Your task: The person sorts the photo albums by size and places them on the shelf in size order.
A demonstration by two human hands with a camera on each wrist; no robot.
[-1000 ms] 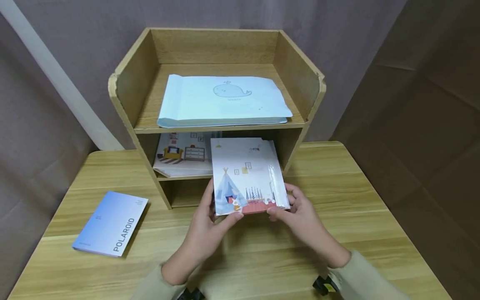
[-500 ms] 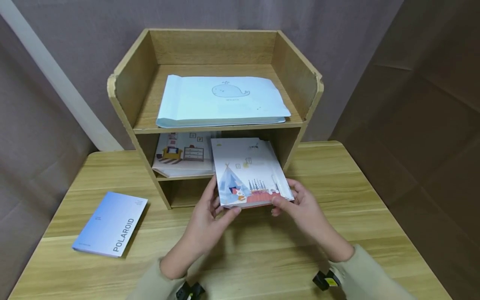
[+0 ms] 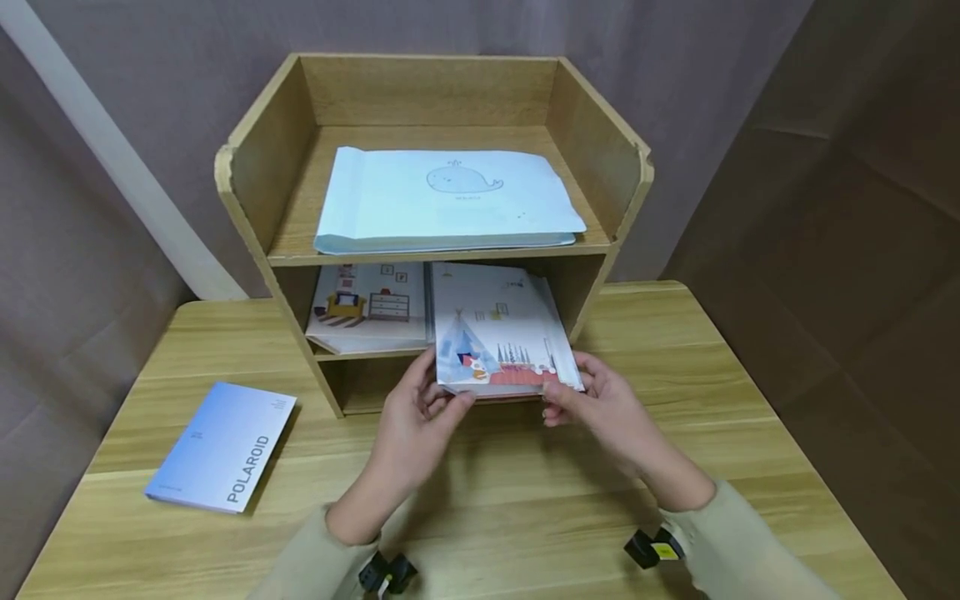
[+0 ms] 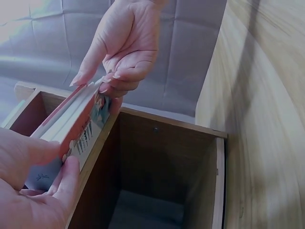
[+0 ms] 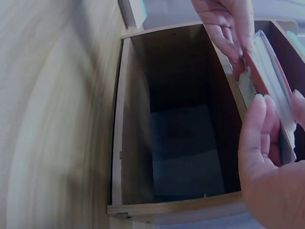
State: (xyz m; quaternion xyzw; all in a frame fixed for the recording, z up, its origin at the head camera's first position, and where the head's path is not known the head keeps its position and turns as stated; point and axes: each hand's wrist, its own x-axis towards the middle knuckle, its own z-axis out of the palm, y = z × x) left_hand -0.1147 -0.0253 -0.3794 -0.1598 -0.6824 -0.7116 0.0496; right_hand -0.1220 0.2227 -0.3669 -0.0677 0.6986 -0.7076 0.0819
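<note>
Left hand (image 3: 408, 425): while curled round the near left corner of the tent book (image 3: 498, 329), pinches it between thumb and fingers.
Right hand (image 3: 611, 412): grips the near right corner of the same book, thumb at the front edge.
Tent book: white, cover up; far part inside the middle compartment, near end jutting out past the front; contact with the board unclear.
Armchair book (image 3: 367, 308): in the same compartment, just left of the tent book.
Bookcase (image 3: 435, 92): tan, wooden, three levels.
Whale book (image 3: 450, 200): pale blue, flat on the top level.
Blue book (image 3: 206, 437): lettered POLAROID, flat on the wood-grained table (image 3: 750, 450), left of the bookcase.
Curtain (image 3: 450, 25): grey, behind the bookcase.
</note>
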